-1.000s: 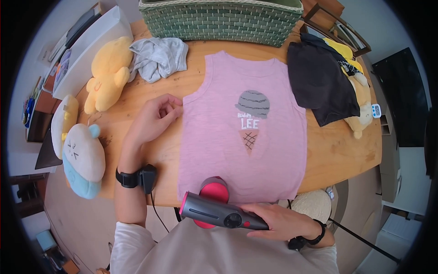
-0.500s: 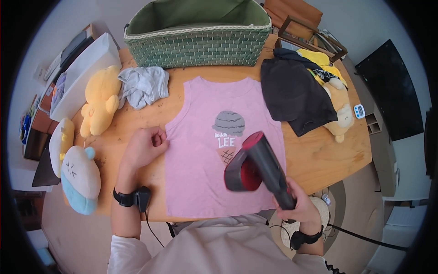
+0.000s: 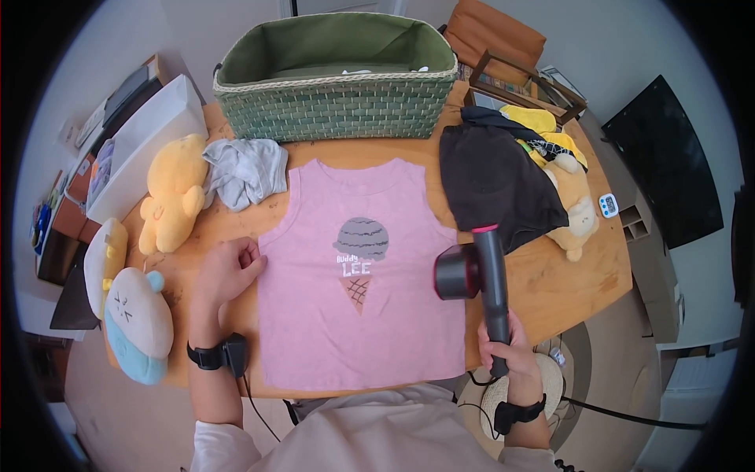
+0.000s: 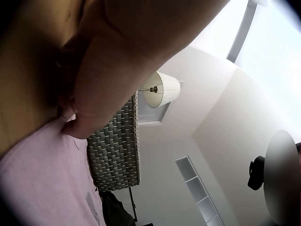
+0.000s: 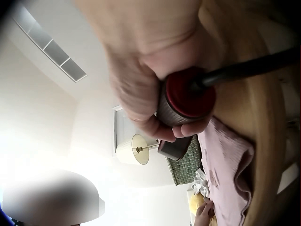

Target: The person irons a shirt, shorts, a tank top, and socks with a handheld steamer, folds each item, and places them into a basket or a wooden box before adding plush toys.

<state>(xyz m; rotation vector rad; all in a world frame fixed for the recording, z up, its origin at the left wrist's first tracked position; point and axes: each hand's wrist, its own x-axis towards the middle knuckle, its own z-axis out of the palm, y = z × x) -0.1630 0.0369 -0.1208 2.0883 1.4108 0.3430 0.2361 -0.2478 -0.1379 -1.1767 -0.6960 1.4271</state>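
A pink sleeveless top [image 3: 311, 315] lies spread on the table with its ice-cream print facing up. At its left edge, near the armhole, my left hand [image 3: 226, 271] pinches the fabric with curled fingers; the left wrist view shows thumb and fingertips [image 4: 73, 128] on the pink cloth [image 4: 42, 174]. My right hand [image 3: 509, 346] grips the handle of a dark grey and red hair dryer [image 3: 492, 287], held upright at the top's right edge, its round head turned left over that edge. In the right wrist view, fingers wrap the dryer's red-ended handle [image 5: 186, 96].
Behind the top stands a green woven basket [image 3: 334, 110]. Grey cloth [image 3: 245, 173], a yellow plush [image 3: 174, 193], a white-and-blue plush [image 3: 140, 315] and a white bin [image 3: 153, 149] are on the left. Dark clothing [image 3: 499, 185] and a tan plush [image 3: 576, 208] lie right.
The dryer has swung from low in front of the top, across its print, to the right edge, turning upright. My left hand stays at the top's left edge. The head view has shifted.
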